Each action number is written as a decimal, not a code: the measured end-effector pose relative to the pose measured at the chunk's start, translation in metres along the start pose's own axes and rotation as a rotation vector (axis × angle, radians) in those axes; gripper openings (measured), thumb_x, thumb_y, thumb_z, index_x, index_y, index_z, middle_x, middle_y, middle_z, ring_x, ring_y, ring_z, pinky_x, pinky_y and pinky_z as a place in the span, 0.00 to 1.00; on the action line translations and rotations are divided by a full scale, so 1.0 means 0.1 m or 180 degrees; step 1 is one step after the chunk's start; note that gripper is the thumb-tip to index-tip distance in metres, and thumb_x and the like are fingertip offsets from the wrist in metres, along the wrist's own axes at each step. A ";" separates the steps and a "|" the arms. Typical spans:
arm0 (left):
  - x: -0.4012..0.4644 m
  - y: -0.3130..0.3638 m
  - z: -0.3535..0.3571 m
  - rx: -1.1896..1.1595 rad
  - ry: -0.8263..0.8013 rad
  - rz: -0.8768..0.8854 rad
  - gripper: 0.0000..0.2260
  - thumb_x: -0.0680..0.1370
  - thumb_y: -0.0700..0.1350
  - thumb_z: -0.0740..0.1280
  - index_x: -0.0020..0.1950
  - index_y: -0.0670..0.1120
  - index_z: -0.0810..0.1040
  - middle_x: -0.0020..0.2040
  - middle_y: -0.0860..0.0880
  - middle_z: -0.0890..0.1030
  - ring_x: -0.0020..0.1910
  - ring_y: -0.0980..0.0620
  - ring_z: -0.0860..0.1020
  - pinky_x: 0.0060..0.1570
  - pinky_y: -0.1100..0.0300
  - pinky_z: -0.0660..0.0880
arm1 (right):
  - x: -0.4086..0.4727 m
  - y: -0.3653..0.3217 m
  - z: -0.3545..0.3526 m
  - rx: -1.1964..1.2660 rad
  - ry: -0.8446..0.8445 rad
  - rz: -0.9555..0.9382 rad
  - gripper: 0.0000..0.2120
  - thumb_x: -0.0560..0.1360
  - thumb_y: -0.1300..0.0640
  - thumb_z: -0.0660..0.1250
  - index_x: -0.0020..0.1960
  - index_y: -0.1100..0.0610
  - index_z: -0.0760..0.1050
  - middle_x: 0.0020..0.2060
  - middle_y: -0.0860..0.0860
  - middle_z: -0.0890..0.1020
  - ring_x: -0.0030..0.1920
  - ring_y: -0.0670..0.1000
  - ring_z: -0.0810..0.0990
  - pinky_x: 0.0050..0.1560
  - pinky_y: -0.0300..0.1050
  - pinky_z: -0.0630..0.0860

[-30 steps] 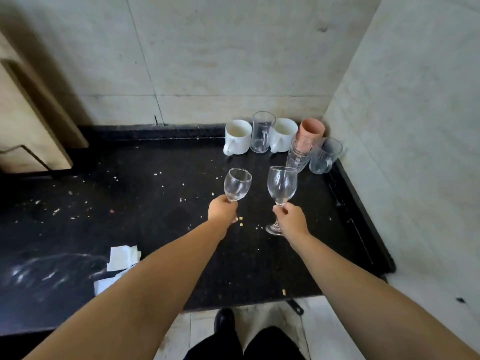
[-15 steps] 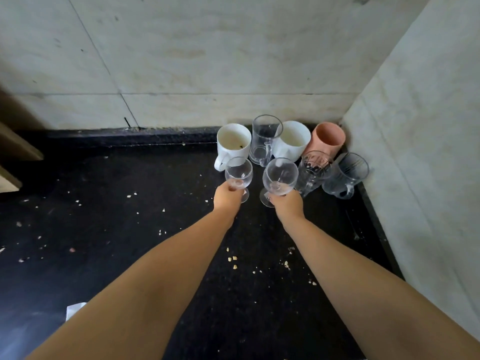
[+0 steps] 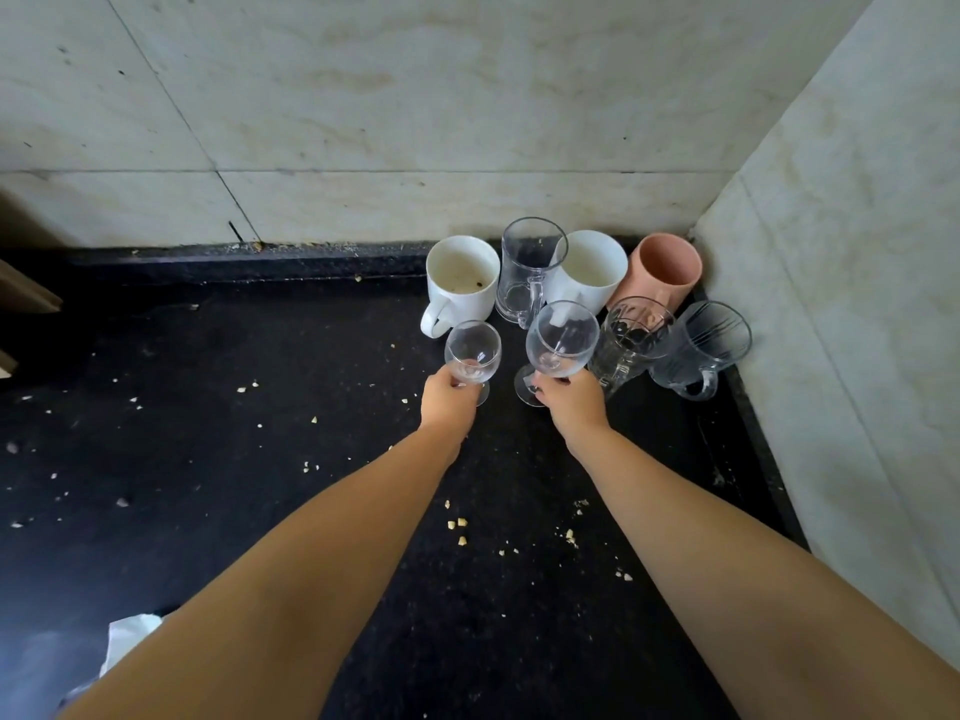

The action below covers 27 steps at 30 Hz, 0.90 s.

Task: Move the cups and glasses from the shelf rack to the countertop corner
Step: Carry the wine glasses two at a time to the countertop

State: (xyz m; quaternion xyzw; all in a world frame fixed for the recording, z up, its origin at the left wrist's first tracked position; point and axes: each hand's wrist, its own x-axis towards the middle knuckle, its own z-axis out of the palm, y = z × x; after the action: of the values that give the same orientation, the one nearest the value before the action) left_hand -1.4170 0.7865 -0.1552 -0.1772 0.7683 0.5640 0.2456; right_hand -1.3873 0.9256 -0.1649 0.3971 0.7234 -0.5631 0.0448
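My left hand (image 3: 448, 398) grips the stem of a small wine glass (image 3: 472, 351), whose foot is at the black countertop (image 3: 260, 459). A larger wine glass (image 3: 562, 339) is held at its stem by my right hand (image 3: 570, 402), its foot resting on the counter. Both stand upright just in front of the group in the corner: a white mug (image 3: 462, 283), a clear glass mug (image 3: 530, 267), a second white mug (image 3: 592, 270), a pink cup (image 3: 665, 267), a patterned tall glass (image 3: 631, 337) and a ribbed glass mug (image 3: 701, 350).
Pale stone walls (image 3: 467, 122) meet at the corner on the back and right. Crumbs lie scattered over the counter. A crumpled white paper (image 3: 127, 639) lies at the lower left. A wooden edge (image 3: 26, 293) shows at the far left.
Both hands carried the wine glasses forward from mid-counter to just in front of the corner group and lowered them to the counter. The view has moved closer.
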 end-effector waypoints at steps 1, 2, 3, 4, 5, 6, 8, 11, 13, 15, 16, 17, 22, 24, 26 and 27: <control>0.00 0.00 0.00 0.0038 0.0016 0.0007 0.12 0.77 0.41 0.62 0.60 0.45 0.77 0.48 0.49 0.79 0.41 0.53 0.75 0.32 0.64 0.69 | 0.00 0.00 0.00 0.0025 -0.0035 0.0007 0.07 0.75 0.59 0.67 0.53 0.56 0.78 0.50 0.54 0.83 0.54 0.55 0.81 0.61 0.53 0.77; -0.02 -0.01 0.00 0.0068 0.0027 0.0018 0.14 0.77 0.42 0.62 0.62 0.46 0.76 0.54 0.47 0.79 0.45 0.52 0.77 0.35 0.63 0.70 | 0.00 0.00 0.01 0.0033 -0.0054 0.0009 0.09 0.75 0.59 0.67 0.55 0.57 0.78 0.50 0.53 0.82 0.54 0.55 0.82 0.61 0.53 0.77; -0.04 -0.02 0.00 0.0103 0.0041 0.0043 0.14 0.77 0.42 0.63 0.63 0.47 0.75 0.58 0.46 0.78 0.50 0.50 0.77 0.38 0.62 0.71 | -0.01 0.01 0.01 0.0041 -0.0060 0.0001 0.11 0.75 0.58 0.67 0.56 0.57 0.77 0.50 0.52 0.82 0.54 0.54 0.81 0.61 0.53 0.77; -0.06 -0.03 -0.01 0.0149 0.0062 0.0065 0.14 0.77 0.43 0.63 0.64 0.46 0.74 0.61 0.45 0.76 0.51 0.50 0.77 0.40 0.61 0.71 | -0.02 0.02 0.00 0.0046 -0.0051 -0.0014 0.13 0.75 0.58 0.67 0.58 0.58 0.76 0.51 0.52 0.82 0.54 0.54 0.81 0.61 0.54 0.77; -0.09 -0.03 -0.03 0.0232 0.0075 0.0087 0.14 0.78 0.43 0.63 0.64 0.45 0.74 0.62 0.45 0.75 0.51 0.50 0.76 0.41 0.61 0.71 | -0.04 0.02 0.00 0.0059 -0.0028 -0.0024 0.14 0.75 0.59 0.66 0.60 0.58 0.74 0.53 0.53 0.81 0.54 0.54 0.81 0.61 0.54 0.77; -0.12 -0.04 -0.05 0.0368 0.0089 0.0117 0.14 0.78 0.42 0.62 0.64 0.44 0.73 0.63 0.44 0.73 0.49 0.50 0.74 0.42 0.61 0.71 | -0.08 0.02 -0.01 0.0052 0.0006 -0.0033 0.14 0.75 0.60 0.66 0.61 0.59 0.72 0.53 0.53 0.80 0.55 0.54 0.81 0.61 0.55 0.78; -0.17 -0.06 -0.11 0.0703 0.0100 0.0183 0.15 0.79 0.39 0.60 0.66 0.44 0.72 0.65 0.43 0.69 0.48 0.50 0.72 0.47 0.60 0.71 | -0.19 0.01 -0.03 0.0012 0.0077 -0.0074 0.17 0.76 0.62 0.65 0.64 0.59 0.68 0.54 0.54 0.79 0.55 0.54 0.80 0.60 0.55 0.78; -0.26 -0.10 -0.20 0.1055 0.0054 0.0363 0.16 0.79 0.37 0.58 0.66 0.43 0.73 0.66 0.42 0.69 0.52 0.47 0.75 0.51 0.60 0.71 | -0.39 0.06 -0.08 -0.0165 0.0053 -0.0165 0.22 0.78 0.63 0.63 0.71 0.58 0.64 0.53 0.55 0.79 0.55 0.54 0.80 0.59 0.55 0.79; -0.32 -0.13 -0.24 0.1227 0.0044 0.0488 0.16 0.78 0.36 0.58 0.65 0.43 0.73 0.65 0.41 0.69 0.54 0.45 0.76 0.51 0.60 0.72 | -0.50 0.12 -0.11 -0.0484 -0.0019 -0.0284 0.19 0.78 0.62 0.62 0.69 0.59 0.67 0.55 0.55 0.78 0.57 0.56 0.80 0.59 0.55 0.78; -0.43 -0.15 -0.29 0.1385 0.0027 0.0585 0.16 0.79 0.36 0.58 0.66 0.43 0.73 0.65 0.41 0.70 0.53 0.45 0.76 0.54 0.58 0.73 | -0.69 0.15 -0.15 -0.1030 -0.0160 -0.0499 0.15 0.78 0.61 0.61 0.64 0.60 0.73 0.58 0.56 0.77 0.58 0.56 0.79 0.60 0.49 0.77; -0.50 -0.16 -0.31 0.1456 0.0011 0.0626 0.16 0.79 0.36 0.58 0.66 0.43 0.73 0.65 0.42 0.70 0.54 0.44 0.76 0.55 0.58 0.73 | -0.80 0.15 -0.18 -0.1373 -0.0284 -0.0622 0.14 0.78 0.61 0.61 0.63 0.60 0.74 0.60 0.56 0.76 0.58 0.55 0.78 0.59 0.46 0.76; -0.56 -0.18 -0.32 0.1543 0.0001 0.0677 0.17 0.79 0.36 0.58 0.67 0.43 0.73 0.65 0.42 0.70 0.56 0.44 0.76 0.56 0.57 0.73 | -0.90 0.16 -0.20 -0.1693 -0.0435 -0.0769 0.14 0.79 0.60 0.61 0.63 0.60 0.74 0.61 0.56 0.74 0.58 0.55 0.78 0.60 0.45 0.75; -0.99 -0.30 -0.33 0.2528 0.0082 0.1049 0.18 0.79 0.41 0.58 0.69 0.48 0.70 0.67 0.47 0.70 0.67 0.46 0.69 0.67 0.50 0.67 | -1.34 0.20 -0.32 -0.3151 -0.0926 -0.1303 0.17 0.80 0.56 0.59 0.68 0.55 0.68 0.66 0.55 0.69 0.65 0.57 0.71 0.64 0.54 0.71; -1.14 -0.35 -0.37 0.2922 0.0196 0.1167 0.19 0.79 0.43 0.59 0.70 0.49 0.69 0.68 0.47 0.70 0.69 0.46 0.66 0.70 0.49 0.63 | -1.45 0.21 -0.36 -0.3674 -0.0896 -0.1431 0.18 0.80 0.55 0.58 0.69 0.55 0.66 0.67 0.55 0.68 0.67 0.57 0.68 0.64 0.56 0.69; -1.26 -0.41 -0.42 0.3036 0.0247 0.1140 0.19 0.79 0.44 0.59 0.70 0.49 0.69 0.68 0.47 0.70 0.70 0.46 0.65 0.71 0.49 0.62 | -1.55 0.21 -0.41 -0.3978 -0.0871 -0.1545 0.18 0.80 0.55 0.58 0.70 0.55 0.66 0.67 0.55 0.68 0.68 0.57 0.67 0.65 0.56 0.69; -1.37 -0.45 -0.48 0.2998 0.0300 0.1061 0.19 0.79 0.44 0.59 0.70 0.49 0.69 0.69 0.47 0.69 0.71 0.46 0.64 0.71 0.49 0.62 | -1.62 0.22 -0.43 -0.4077 -0.0886 -0.1658 0.18 0.80 0.55 0.58 0.70 0.55 0.66 0.67 0.55 0.68 0.67 0.57 0.68 0.65 0.55 0.69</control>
State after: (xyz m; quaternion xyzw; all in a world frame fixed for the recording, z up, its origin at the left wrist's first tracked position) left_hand -1.2884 0.7261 -0.0996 0.0527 0.9675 0.1789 0.1705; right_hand -1.2469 0.8787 -0.0834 0.0308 0.9716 -0.0645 0.2257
